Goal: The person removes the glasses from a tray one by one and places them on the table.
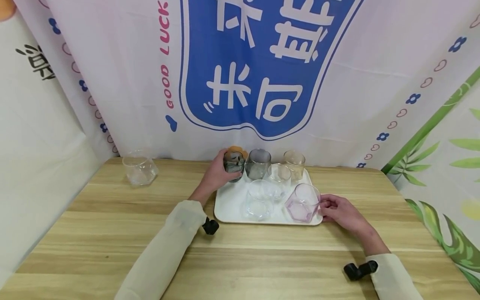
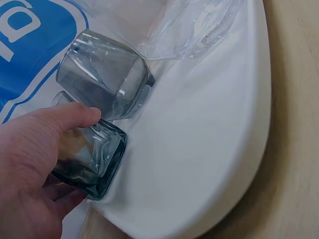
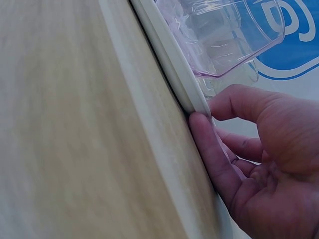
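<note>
My left hand (image 1: 219,171) grips a dark grey-green glass (image 1: 234,167) at the back left corner of a white tray (image 1: 230,207). In the left wrist view the thumb lies along one side of this glass and other fingers show beneath it. Beside it on the tray stands a smoky grey glass (image 2: 107,74). My right hand (image 1: 342,213) pinches the tray's right rim between thumb and finger. Just inside that rim sits a pink-tinted glass (image 1: 303,207). Clear glasses (image 1: 259,203) (image 1: 279,177) and an amber-tinted glass (image 1: 294,164) share the tray.
A separate clear glass (image 1: 140,170) stands at the back left of the wooden table (image 1: 285,266). Right behind the table hangs a printed curtain (image 1: 142,83). An orange shape (image 1: 238,150) shows behind the gripped glass.
</note>
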`<state>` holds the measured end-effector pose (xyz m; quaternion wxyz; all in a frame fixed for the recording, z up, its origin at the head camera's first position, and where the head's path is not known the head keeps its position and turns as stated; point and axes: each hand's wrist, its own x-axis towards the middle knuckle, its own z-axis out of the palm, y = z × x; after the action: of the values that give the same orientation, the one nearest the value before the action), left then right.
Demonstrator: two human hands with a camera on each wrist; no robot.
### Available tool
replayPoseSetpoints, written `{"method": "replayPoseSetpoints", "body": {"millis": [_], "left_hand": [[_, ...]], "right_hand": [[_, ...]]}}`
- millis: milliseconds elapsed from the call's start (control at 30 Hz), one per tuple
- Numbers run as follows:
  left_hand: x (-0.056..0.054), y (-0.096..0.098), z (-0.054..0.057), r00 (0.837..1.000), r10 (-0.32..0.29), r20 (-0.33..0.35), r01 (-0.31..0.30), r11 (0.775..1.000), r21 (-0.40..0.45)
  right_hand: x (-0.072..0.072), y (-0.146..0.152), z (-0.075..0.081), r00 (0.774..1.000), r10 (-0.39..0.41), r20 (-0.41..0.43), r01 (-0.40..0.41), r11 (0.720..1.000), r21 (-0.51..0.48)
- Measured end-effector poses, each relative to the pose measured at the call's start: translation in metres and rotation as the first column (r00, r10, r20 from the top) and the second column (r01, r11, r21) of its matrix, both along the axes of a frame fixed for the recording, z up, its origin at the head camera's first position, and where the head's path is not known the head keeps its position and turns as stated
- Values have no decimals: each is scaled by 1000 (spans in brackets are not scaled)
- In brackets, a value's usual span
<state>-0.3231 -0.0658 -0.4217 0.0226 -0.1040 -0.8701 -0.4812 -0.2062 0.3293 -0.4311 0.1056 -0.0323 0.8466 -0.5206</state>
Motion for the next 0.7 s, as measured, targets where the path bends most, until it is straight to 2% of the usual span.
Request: {"method": "replayPoseSetpoints", "body": {"millis": [400, 700], "left_hand": [[0, -1, 0, 1000, 13, -3, -13, 999, 31], [3, 0, 3, 999, 31, -9, -31, 999, 8]], "right_hand": [[-1, -2, 0, 1000, -4, 1, 4, 1000, 9], [0, -1, 1, 1000, 3, 0, -3, 1000, -5]]}}
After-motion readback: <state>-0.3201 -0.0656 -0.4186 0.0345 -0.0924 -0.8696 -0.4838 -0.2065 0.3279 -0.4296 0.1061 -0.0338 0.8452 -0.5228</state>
